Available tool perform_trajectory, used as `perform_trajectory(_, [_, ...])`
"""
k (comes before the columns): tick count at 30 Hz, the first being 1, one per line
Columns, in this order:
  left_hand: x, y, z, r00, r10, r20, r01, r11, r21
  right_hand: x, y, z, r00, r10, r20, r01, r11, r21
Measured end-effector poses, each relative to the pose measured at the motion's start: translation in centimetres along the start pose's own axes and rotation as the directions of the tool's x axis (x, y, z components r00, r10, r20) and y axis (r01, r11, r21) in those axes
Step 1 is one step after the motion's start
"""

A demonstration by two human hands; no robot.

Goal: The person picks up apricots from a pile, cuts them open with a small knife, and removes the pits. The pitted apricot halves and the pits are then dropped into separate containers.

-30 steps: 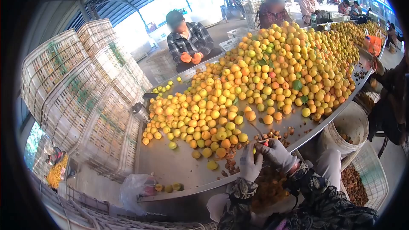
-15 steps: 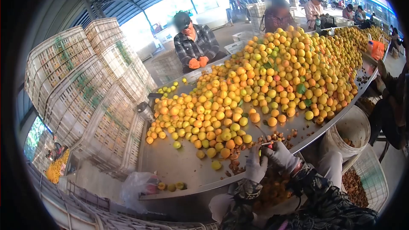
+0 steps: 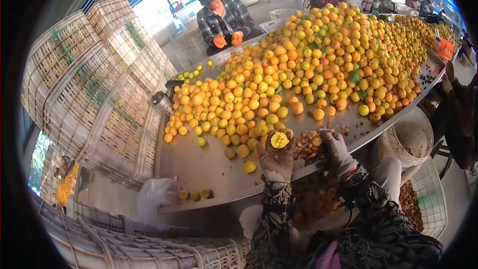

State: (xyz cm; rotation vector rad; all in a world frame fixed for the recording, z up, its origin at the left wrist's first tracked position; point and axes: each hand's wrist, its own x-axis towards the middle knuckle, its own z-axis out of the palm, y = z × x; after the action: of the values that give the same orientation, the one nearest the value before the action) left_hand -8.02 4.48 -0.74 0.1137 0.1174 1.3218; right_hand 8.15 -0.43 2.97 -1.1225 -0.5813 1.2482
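My left hand [image 3: 277,163], in a grey glove, is turned palm up over the near edge of the metal table [image 3: 199,169]. A cut-open yellow apricot [image 3: 279,140] lies held at its fingers, the pale inner flesh facing up. To the right, my gloved right hand [image 3: 337,154] is closed around a small tool [image 3: 326,130] with a bit of red on it; most of the tool is hidden by the fingers. Between the two hands sits a heap of brown apricot pits [image 3: 307,148]. The large pile of whole apricots [image 3: 298,65] rises just beyond them.
Stacked plastic crates [image 3: 89,94] stand at left. A clear plastic bag [image 3: 154,199] hangs at the table's near left corner. Right of my knees are a white bucket [image 3: 411,137] and a crate of pits [image 3: 413,209]. Across the table, a person in orange gloves [image 3: 228,40] works.
My hands have moved apart; the left has turned palm up, showing the cut apricot. My right hand has shifted up and right with the tool. The view has tilted down slightly.
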Motion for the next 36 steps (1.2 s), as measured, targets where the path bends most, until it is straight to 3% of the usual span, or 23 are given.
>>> perform_trajectory(1, [0.0,0.0,0.4,0.998,0.028,-0.058,-0.030,0.999,-0.027,0.7,0.6,-0.7,0.996,-0.029,-0.084,0.031,0.999,0.019])
perform_trajectory(3, [0.3,0.1,-0.3,0.998,0.034,-0.043,-0.036,0.999,-0.040,1.4,1.2,-1.9,0.994,-0.040,-0.106,0.039,0.999,-0.014])
perform_trajectory(5, [0.3,-0.1,0.2,0.984,0.068,-0.165,-0.081,0.994,-0.074,1.8,0.9,-2.0,0.987,-0.062,-0.150,0.070,0.996,0.048])
perform_trajectory(7, [0.0,-0.3,0.4,0.982,0.080,-0.169,-0.095,0.992,-0.083,2.0,1.1,-2.1,0.980,-0.019,-0.198,0.030,0.998,0.053])
perform_trajectory(9, [-0.1,-0.5,0.0,0.984,0.096,-0.153,-0.110,0.990,-0.087,3.1,2.7,-3.9,0.996,-0.038,0.082,0.025,0.987,0.160])
perform_trajectory(10, [0.1,-0.5,-0.8,0.990,0.100,-0.098,-0.103,0.994,-0.023,4.0,4.3,-5.7,0.948,-0.252,0.195,0.300,0.912,-0.279])
perform_trajectory(12, [0.3,-0.8,-1.5,0.995,0.103,-0.018,-0.102,0.994,0.045,1.2,0.8,-2.6,0.990,-0.121,0.074,0.131,0.982,-0.139])
perform_trajectory(13, [0.3,-1.0,-1.6,0.986,0.103,-0.130,-0.083,0.985,0.151,1.3,0.9,-2.5,0.999,-0.043,-0.007,0.043,0.999,-0.005])
perform_trajectory(14, [0.3,-1.2,-1.8,0.963,0.114,-0.244,-0.050,0.966,0.252,1.4,1.0,-2.6,0.998,-0.058,-0.004,0.058,0.998,0.002])
perform_trajectory(17, [0.2,-1.5,-2.1,0.958,0.167,-0.234,-0.056,0.905,0.421,2.2,2.0,-3.6,0.998,-0.050,-0.026,0.047,0.993,-0.113])
perform_trajectory(18, [0.3,-1.6,-2.3,0.931,0.164,-0.325,-0.017,0.912,0.410,2.6,2.5,-3.9,0.997,-0.071,-0.012,0.069,0.990,-0.121])
perform_trajectory(22, [0.5,-0.9,-4.6,0.957,0.101,-0.270,0.041,0.878,0.476,2.4,2.2,-4.0,0.999,-0.044,0.023,0.045,0.996,-0.082])
perform_trajectory(24, [-0.8,-1.8,-0.9,0.946,0.281,-0.162,-0.153,0.827,0.540,1.8,1.6,-3.0,1.000,-0.021,-0.012,0.021,1.000,-0.023])
perform_trajectory(25, [-1.2,-1.5,-0.3,0.959,0.247,-0.141,-0.139,0.838,0.527,1.2,1.4,-2.6,0.999,-0.001,-0.041,0.003,0.999,0.037])
perform_trajectory(30, [-0.3,-0.4,-2.6,0.962,0.238,-0.131,-0.130,0.827,0.547,1.0,1.2,-2.4,0.998,-0.043,-0.042,0.041,0.998,-0.051])
perform_trajectory(32, [0.9,0.1,-3.8,0.962,0.109,-0.249,-0.020,0.942,0.336,1.4,1.7,-2.7,0.996,-0.076,-0.042,0.072,0.995,-0.073])
perform_trajectory(33, [0.8,0.1,-3.4,0.962,0.109,-0.249,-0.020,0.942,0.335,1.5,1.9,-2.8,0.996,-0.075,-0.042,0.072,0.995,-0.073])
perform_trajectory(35, [0.3,0.1,-2.2,0.997,0.072,-0.003,-0.069,0.964,0.256,1.6,2.2,-3.0,0.995,-0.100,-0.020,0.099,0.993,-0.068])
perform_trajectory(36, [0.2,0.0,-1.9,0.997,0.073,-0.002,-0.070,0.964,0.255,1.8,2.3,-3.0,0.995,-0.101,-0.019,0.100,0.993,-0.069])
